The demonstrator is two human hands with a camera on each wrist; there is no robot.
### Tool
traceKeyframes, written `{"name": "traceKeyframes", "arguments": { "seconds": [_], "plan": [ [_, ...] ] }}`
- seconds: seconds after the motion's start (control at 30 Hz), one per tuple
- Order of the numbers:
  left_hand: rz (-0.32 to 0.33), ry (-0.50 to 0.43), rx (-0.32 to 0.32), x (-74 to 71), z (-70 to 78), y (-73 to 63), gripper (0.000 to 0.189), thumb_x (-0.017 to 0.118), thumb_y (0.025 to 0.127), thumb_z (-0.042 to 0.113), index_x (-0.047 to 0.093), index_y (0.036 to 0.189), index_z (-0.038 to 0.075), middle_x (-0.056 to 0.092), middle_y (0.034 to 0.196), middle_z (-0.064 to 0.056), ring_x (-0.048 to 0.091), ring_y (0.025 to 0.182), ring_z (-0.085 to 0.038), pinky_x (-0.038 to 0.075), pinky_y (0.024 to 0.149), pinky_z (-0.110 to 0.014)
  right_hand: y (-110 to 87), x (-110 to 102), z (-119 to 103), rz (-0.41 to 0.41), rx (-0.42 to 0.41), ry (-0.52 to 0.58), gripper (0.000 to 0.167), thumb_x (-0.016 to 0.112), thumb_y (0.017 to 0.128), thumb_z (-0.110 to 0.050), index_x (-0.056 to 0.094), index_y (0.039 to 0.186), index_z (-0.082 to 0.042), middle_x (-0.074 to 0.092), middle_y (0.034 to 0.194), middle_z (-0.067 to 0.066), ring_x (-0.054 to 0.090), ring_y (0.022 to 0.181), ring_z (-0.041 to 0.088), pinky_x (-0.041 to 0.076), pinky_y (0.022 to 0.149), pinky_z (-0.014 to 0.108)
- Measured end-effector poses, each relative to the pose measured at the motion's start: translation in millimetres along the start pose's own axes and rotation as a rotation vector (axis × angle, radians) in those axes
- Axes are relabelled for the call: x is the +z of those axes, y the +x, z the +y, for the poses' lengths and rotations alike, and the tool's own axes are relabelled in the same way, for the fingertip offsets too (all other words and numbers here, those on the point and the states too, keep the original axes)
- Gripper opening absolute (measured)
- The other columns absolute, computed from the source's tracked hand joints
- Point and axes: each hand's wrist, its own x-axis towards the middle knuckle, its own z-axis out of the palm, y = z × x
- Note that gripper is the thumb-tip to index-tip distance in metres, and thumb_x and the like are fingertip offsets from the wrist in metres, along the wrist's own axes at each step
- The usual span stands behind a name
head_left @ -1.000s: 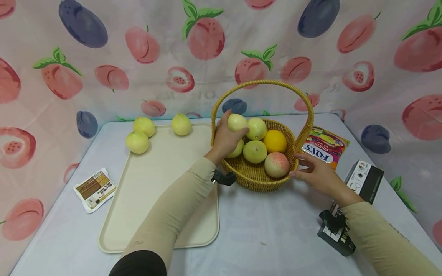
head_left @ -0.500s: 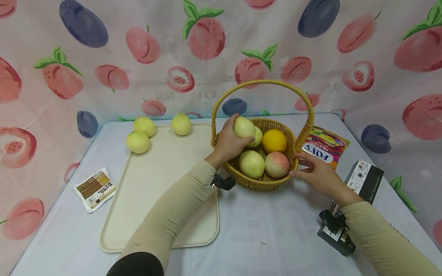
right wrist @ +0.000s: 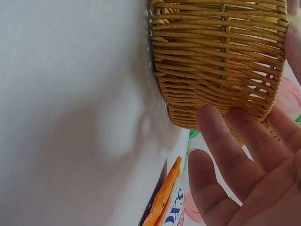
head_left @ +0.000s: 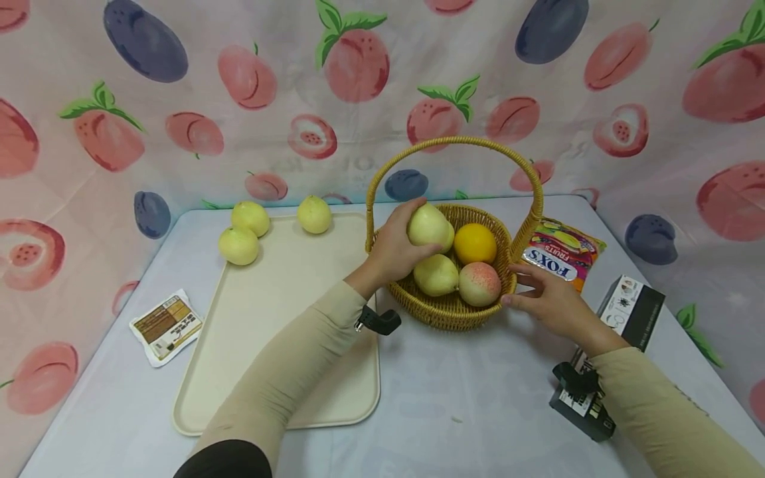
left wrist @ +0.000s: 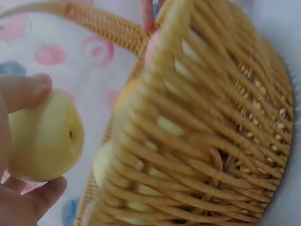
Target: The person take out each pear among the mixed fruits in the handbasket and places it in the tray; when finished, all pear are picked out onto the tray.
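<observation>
Currently the left hand (head_left: 391, 249), near the centre of the head view, grasps a round pale yellow-green fruit (head_left: 427, 226) over the left part of a golden woven wicker basket (head_left: 439, 321) with a tall arched handle; in the left wrist view, fingers and thumb press its sides. The right hand (head_left: 552, 302), right of centre, touches the basket's outer right side, its fingers extended rather than clenched. Inside the basket lie a round bright orange fruit (head_left: 475, 244), a pink-and-cream peach (head_left: 480, 285) just below it, and a smooth yellow-green fruit (head_left: 435, 275) beside the peach; another pale fruit (head_left: 449, 237) shows partly behind the grasped one. A beige rectangular tray (head_left: 281, 285) lies left of centre, with three round yellow-green fruits (head_left: 238, 246) at its upper end. A red-and-orange Fox's packet (head_left: 562, 252) lies right of the basket, a long black-and-white box (head_left: 630, 312) at lower right
</observation>
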Motion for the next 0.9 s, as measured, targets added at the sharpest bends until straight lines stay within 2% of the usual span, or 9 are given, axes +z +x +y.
{"name": "traceKeyframes", "arguments": {
  "seconds": [0.13, 0.3, 0.47, 0.7, 0.9],
  "plan": [
    [-0.021, 0.045, 0.059, -5.7, 9.8, -8.6, 0.079, 0.08, 0.087, 0.021, 0.037, 0.153, 0.008, 0.038, 0.152, -0.014, 0.046, 0.129, -0.028, 0.05, 0.093, -0.043, 0.3, -0.1, -0.5, 0.0, 0.0, -0.006, 0.075, 0.069, 0.095, -0.043, 0.039, 0.152, -0.004, 0.037, 0.154, 0.024, 0.054, 0.123, 0.046, 0.048, 0.094, 0.06],
    [-0.029, 0.028, 0.077, -13.5, 18.4, -21.8, 0.076, 0.08, 0.087, 0.015, 0.039, 0.151, 0.009, 0.036, 0.151, -0.014, 0.044, 0.129, -0.027, 0.05, 0.093, -0.046, 0.3, -0.1, -0.4, 0.001, 0.001, -0.013, 0.075, 0.069, 0.095, -0.042, 0.039, 0.153, -0.004, 0.04, 0.152, 0.025, 0.054, 0.121, 0.047, 0.048, 0.094, 0.06],
    [-0.036, 0.007, 0.096, -23.1, 22.6, -36.4, 0.075, 0.08, 0.084, 0.011, 0.042, 0.148, 0.006, 0.037, 0.149, -0.013, 0.043, 0.129, -0.026, 0.048, 0.096, -0.046, -0.5, 1.0, -0.1, 0.001, 0.022, -0.022, 0.076, 0.069, 0.095, -0.043, 0.039, 0.153, -0.005, 0.043, 0.148, 0.027, 0.055, 0.12, 0.047, 0.047, 0.094, 0.061],
    [-0.03, 0.014, 0.139, -41.5, 20.1, -58.8, 0.073, 0.082, 0.082, 0.008, 0.045, 0.145, 0.001, 0.042, 0.147, -0.014, 0.042, 0.131, -0.026, 0.044, 0.101, -0.046, -1.3, 1.9, -0.2, 0.003, 0.028, -0.025, 0.077, 0.069, 0.094, -0.045, 0.039, 0.153, -0.005, 0.047, 0.144, 0.029, 0.056, 0.119, 0.047, 0.048, 0.093, 0.061],
    [0.013, 0.007, 0.113, -59.9, 11.4, -78.4, 0.071, 0.081, 0.082, 0.006, 0.046, 0.143, 0.0, 0.042, 0.144, -0.017, 0.045, 0.127, -0.027, 0.047, 0.095, -0.048, -1.5, 1.4, -1.3, 0.0, 0.025, -0.018, 0.078, 0.068, 0.094, -0.046, 0.038, 0.153, -0.005, 0.045, 0.147, 0.027, 0.055, 0.12, 0.047, 0.048, 0.093, 0.06]
  ]
}}
